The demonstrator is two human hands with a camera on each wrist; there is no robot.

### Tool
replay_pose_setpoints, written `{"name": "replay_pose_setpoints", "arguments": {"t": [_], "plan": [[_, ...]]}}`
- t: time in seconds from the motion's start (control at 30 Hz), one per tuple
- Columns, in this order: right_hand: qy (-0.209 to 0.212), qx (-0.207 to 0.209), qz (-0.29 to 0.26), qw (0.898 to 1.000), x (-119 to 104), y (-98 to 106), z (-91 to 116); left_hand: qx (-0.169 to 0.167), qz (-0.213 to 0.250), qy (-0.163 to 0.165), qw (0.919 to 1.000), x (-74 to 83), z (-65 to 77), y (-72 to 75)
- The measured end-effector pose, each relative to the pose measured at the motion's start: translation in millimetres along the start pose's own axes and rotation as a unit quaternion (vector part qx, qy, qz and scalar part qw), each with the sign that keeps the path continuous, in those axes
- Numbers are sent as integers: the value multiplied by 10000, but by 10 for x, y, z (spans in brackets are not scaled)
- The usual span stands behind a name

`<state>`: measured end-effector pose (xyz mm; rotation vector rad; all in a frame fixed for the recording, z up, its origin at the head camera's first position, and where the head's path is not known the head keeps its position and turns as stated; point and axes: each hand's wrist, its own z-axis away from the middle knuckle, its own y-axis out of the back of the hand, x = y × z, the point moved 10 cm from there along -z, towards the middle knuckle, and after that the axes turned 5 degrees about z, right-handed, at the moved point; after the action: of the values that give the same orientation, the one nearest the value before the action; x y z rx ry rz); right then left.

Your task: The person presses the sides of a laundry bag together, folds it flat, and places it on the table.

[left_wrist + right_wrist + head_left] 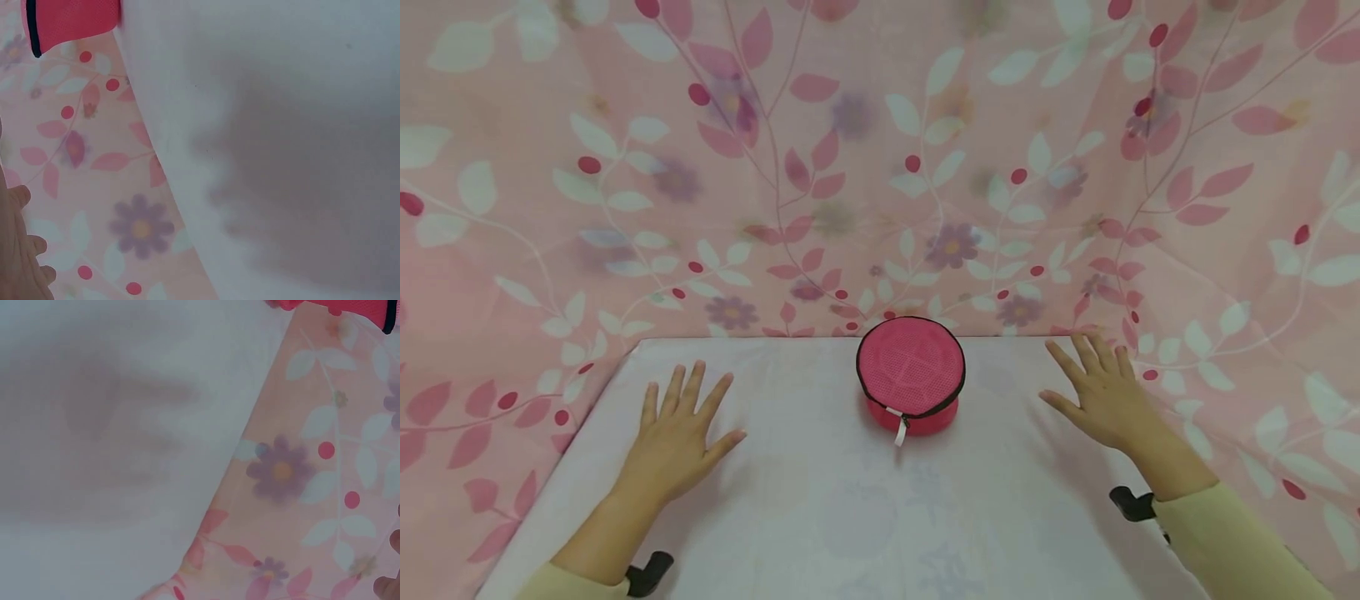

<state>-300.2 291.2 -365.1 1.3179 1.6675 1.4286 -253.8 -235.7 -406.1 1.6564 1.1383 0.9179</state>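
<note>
A round pink mesh pouch [912,367] with black trim and a white zipper pull tab [901,431] stands near the table's back edge, its lid facing up. To its left, my left hand [673,446] is held over the table with fingers spread, holding nothing. My right hand [1105,400], fingers also spread and holding nothing, hovers to the pouch's right. Part of the pouch [75,25] shows at the top of the left wrist view, with left fingertips [39,244] at the edge. The right wrist view catches the pouch [362,311] and a few right fingertips [389,587].
A white cloth with faint bluish print covers the table [820,500]. Behind and beside it hangs a pink curtain [865,167] with leaves and flowers. Shadows of both hands fall on the cloth. Black straps [651,573] show at the wrists.
</note>
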Motion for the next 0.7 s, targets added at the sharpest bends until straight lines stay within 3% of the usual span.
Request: {"name": "replay_pose_setpoints", "arguments": {"t": [0.47, 0.7], "plan": [[229, 466, -614, 9968, -227, 98, -117, 304, 382, -143, 9987, 276, -160, -1], [156, 419, -819, 9956, -323, 116, -165, 422, 541, -147, 9975, 387, -222, -8]]}}
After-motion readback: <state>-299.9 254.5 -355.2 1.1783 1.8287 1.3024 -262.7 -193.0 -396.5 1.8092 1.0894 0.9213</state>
